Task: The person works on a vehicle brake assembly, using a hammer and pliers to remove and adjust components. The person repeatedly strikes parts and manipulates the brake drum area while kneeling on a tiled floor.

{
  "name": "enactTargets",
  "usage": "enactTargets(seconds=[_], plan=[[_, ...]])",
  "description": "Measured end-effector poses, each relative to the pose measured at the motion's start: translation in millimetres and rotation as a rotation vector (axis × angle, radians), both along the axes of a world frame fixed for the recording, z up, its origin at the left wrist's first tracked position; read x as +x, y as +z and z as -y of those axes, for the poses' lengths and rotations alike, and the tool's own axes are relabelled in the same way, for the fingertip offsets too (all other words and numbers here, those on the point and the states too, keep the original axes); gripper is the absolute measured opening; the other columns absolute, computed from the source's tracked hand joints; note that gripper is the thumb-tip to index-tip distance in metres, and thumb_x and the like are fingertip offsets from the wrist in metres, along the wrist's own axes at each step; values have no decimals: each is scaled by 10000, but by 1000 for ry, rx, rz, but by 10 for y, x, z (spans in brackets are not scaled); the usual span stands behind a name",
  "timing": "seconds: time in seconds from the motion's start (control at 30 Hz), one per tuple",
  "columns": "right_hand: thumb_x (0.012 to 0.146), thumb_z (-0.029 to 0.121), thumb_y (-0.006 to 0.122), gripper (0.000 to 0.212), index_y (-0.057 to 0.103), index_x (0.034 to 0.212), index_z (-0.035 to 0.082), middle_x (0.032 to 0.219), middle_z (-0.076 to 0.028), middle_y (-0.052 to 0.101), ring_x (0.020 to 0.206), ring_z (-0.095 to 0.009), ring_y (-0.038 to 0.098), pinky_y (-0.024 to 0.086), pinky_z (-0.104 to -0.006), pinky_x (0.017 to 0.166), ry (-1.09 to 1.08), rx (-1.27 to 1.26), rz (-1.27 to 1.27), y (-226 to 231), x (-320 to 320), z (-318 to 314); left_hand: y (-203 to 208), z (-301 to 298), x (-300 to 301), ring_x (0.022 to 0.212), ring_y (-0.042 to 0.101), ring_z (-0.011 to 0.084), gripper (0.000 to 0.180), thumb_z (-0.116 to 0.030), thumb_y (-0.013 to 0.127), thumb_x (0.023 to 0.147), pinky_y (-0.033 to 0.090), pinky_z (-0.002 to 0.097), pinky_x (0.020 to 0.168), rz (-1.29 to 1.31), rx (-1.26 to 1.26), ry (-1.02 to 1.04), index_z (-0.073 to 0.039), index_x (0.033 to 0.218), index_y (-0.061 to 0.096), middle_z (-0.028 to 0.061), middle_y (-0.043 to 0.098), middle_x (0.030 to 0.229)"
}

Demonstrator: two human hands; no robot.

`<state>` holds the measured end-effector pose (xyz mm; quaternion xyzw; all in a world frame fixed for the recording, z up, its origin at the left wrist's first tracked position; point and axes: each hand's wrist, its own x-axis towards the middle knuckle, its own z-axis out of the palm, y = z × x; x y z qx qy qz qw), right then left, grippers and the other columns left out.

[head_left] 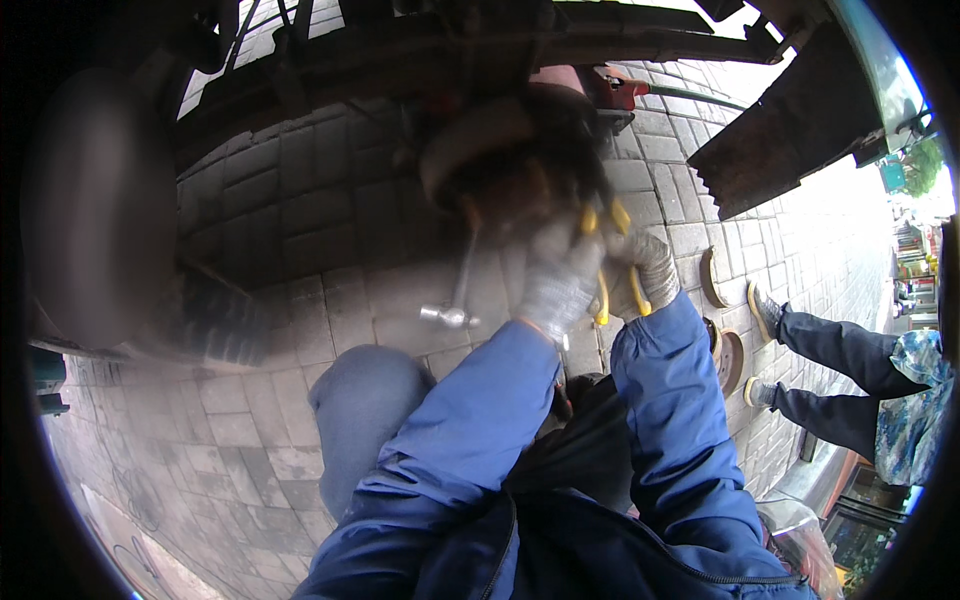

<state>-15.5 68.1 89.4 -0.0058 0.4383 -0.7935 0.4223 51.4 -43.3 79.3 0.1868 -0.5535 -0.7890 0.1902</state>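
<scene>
Both gloved hands, left hand [556, 283] and right hand [648, 262], gripped yellow-handled pliers [603, 262] at the rusty wheel hub [500, 160]; the work looked midway, the hub undone, a blurred hammer [455, 300] alongside.

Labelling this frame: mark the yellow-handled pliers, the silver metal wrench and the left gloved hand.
yellow-handled pliers [602, 290], head view, on a handle.
silver metal wrench [452, 315], head view, on its lower end.
left gloved hand [557, 283], head view, on the glove's back.

Both gloved hands, left hand [556, 285] and right hand [648, 265], raised together, fingers curled
</scene>
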Motion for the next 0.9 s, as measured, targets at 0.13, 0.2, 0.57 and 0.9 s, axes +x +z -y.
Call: enactTargets(seconds=[0.13,0.2,0.57,0.9], plan=[[714,59,693,655,447,1320,20,1164,-159,597,1024,-292,630,508,-421,960,64,-82,56,-13,8,-21,-37,-55,91,756,594,154,258,-114,584,884,495,296,690,185,-16,-63,36,1089,622,86,640,861],[711,68,700,646,453,1306,15,1120,-147,611,972,-290,644,518,-419,944,56,-49,83,-17,21,-1,-95,-2,76,757,598,139,265,-130,577,887,494,273,672,185,-215,-83,20,1099,630,86,644,869],[750,-26,649,434,503,1156,-64,902,-144,631,736,-263,680,626,-403,602,82,52,-46,276,52,-124,86,113,105,933,616,199,254,-141,592,913,488,328,831,28,-206,-57,27,1093,652,113,661,1000],[747,69,719,376,559,1065,-52,793,-110,622,644,-170,623,542,-290,584,201,511,-468,257,-210,-584,543,722,-488,1127,571,359,582,-434,645,854,439,396,989,273,-1535,226,-34,1268,555,199,604,1221]])
